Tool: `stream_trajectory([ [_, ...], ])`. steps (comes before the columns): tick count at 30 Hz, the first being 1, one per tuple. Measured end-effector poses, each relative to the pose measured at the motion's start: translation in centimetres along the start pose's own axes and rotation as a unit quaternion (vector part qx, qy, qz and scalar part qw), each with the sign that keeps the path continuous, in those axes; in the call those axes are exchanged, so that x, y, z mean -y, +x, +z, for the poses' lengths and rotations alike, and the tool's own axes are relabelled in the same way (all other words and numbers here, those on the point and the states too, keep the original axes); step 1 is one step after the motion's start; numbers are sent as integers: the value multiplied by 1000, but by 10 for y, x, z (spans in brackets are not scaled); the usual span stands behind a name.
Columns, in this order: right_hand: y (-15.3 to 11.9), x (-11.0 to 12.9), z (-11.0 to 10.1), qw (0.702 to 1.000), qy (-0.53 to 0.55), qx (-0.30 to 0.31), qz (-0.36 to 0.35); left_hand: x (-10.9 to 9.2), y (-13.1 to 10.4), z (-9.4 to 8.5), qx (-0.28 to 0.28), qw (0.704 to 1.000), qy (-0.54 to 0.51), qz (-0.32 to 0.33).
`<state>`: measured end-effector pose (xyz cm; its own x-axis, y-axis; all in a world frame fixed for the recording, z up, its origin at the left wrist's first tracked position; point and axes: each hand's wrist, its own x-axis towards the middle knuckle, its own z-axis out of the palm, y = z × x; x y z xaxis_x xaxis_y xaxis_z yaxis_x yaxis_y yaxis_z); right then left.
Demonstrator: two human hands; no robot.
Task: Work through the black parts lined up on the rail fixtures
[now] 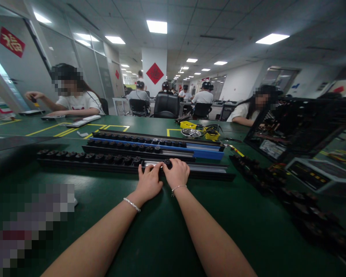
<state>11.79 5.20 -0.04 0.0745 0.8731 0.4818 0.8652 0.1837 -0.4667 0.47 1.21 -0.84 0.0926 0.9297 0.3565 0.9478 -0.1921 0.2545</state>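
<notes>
A long black rail (210, 174) with a silvery inner channel lies across the table before me. Several small black knob-like parts (98, 158) stand in a row along its left half. My left hand (148, 182) rests at the rail's middle, fingers bent over its edge and gripping it. Beside it, my right hand (177, 174) pinches one small round black part (167, 164) over the channel; whether that part is seated there is hidden by the fingers. Behind lie a second black rail (178, 154) and a blue rail (209, 153), both carrying similar parts.
Loose black parts (300, 204) spread along the right, near a grey metal box (320, 175) and an open black case (302, 127). Yellow bins (188, 125) and a metal dish (191, 133) sit behind the rails. Co-workers sit left (77, 98) and right (245, 111).
</notes>
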Motion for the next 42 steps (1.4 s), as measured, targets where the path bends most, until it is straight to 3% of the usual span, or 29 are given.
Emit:
stream_trajectory([
  [7, -1, -3, 4, 1000, 9, -24, -4, 4, -4, 8, -32, 998, 36, 33],
  [42, 4, -24, -9, 999, 5, -41, 30, 6, -3, 6, -28, 997, 50, 41],
])
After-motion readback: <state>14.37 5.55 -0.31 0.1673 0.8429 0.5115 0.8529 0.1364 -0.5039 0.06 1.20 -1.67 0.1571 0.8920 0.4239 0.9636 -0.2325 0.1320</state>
